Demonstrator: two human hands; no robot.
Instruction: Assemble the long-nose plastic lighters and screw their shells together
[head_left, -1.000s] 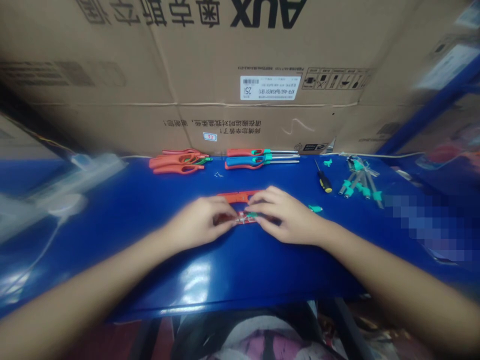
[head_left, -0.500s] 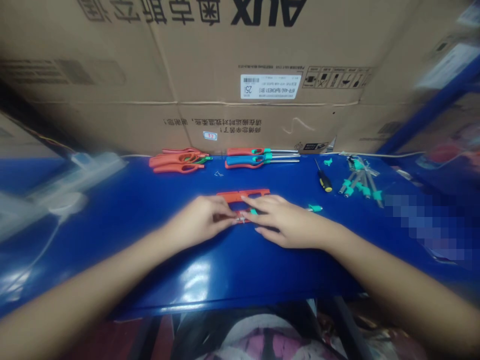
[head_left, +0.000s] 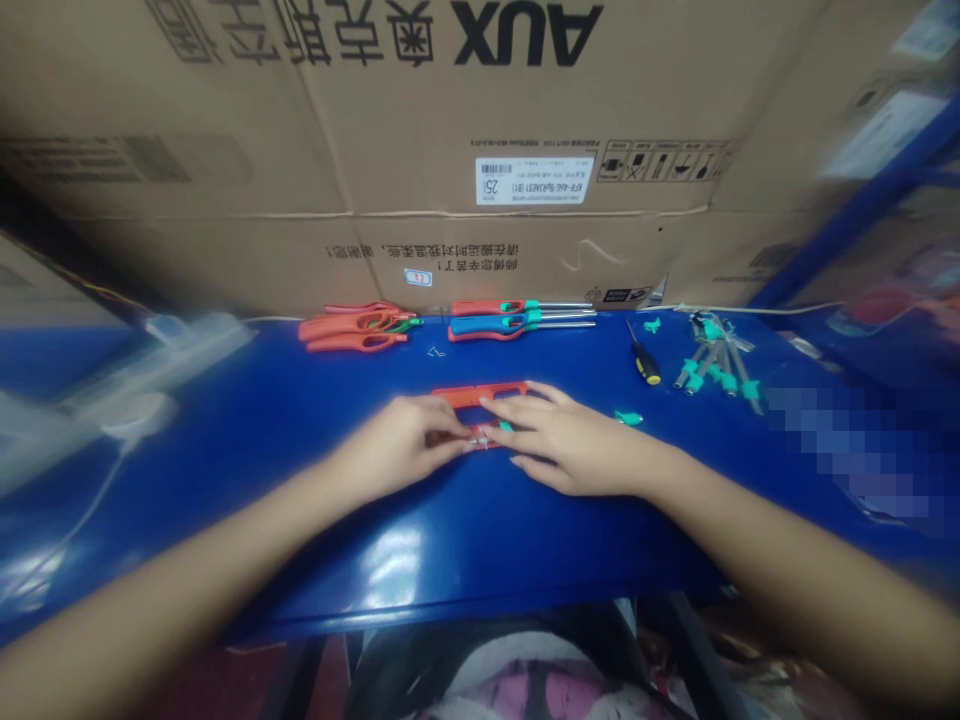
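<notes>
An orange-red lighter shell half [head_left: 480, 392] lies flat on the blue table [head_left: 450, 540] in front of me. My left hand [head_left: 401, 445] rests just below it, fingers pinched together on a small metal and teal part [head_left: 487, 434]. My right hand [head_left: 570, 445] meets it from the right, fingers laid over the same spot, fingertips touching the part and the shell's lower edge. What lies under the two hands is hidden.
Orange shell halves [head_left: 352, 327] and two assembled long lighters [head_left: 517, 318] lie at the back against cardboard boxes [head_left: 480, 150]. A black-and-yellow screwdriver [head_left: 645, 360], a loose teal piece [head_left: 628, 417] and a pile of teal-ended metal tubes [head_left: 716, 365] sit to the right. White objects [head_left: 142, 390] lie at left.
My right hand has slid down and opened out a little, uncovering more of the orange shell half. The left hand has hardly moved.
</notes>
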